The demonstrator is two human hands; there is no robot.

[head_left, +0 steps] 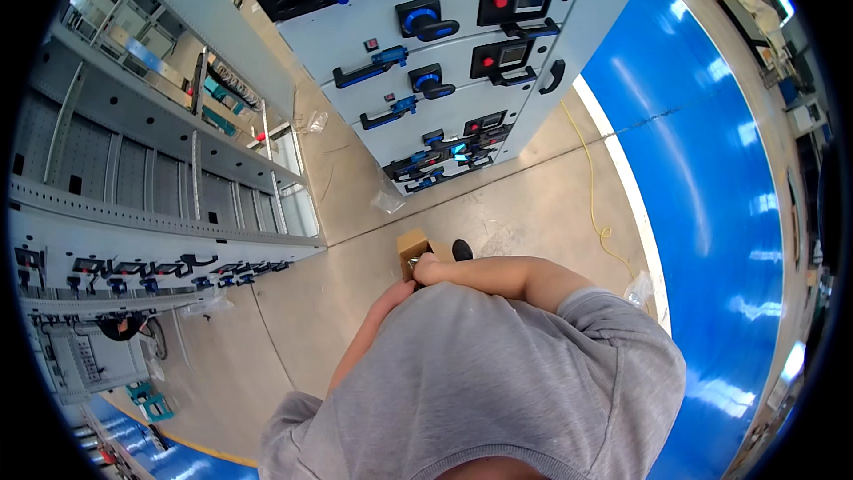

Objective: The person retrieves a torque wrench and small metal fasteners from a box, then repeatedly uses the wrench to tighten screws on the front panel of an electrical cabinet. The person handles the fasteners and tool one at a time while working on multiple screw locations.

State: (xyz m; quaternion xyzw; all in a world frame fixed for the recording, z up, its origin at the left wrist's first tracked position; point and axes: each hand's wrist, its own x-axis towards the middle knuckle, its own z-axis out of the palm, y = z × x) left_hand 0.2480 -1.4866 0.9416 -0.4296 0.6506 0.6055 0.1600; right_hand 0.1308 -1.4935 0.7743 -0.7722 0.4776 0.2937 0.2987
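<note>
In front of my body, a small open cardboard box (pixel 412 239) shows beyond my hands. My right hand (pixel 428 269) is at the box's near side, its fingers closed and pointing left. Small shiny metal (pixel 413 262) shows at its fingertips, too small to name. My left hand (pixel 402 289) comes up from the lower left and lies just below the right one, close against the box. Its fingers are mostly hidden, so whether it grips the box cannot be made out.
A tall grey cabinet (pixel 355 36) with blue-black handles stands ahead. Open metal cabinet frames (pixel 160 204) line the left. Clear plastic wrap (pixel 387 198) and a yellow cable (pixel 593 180) lie on the floor. A blue floor strip (pixel 684 142) curves along the right.
</note>
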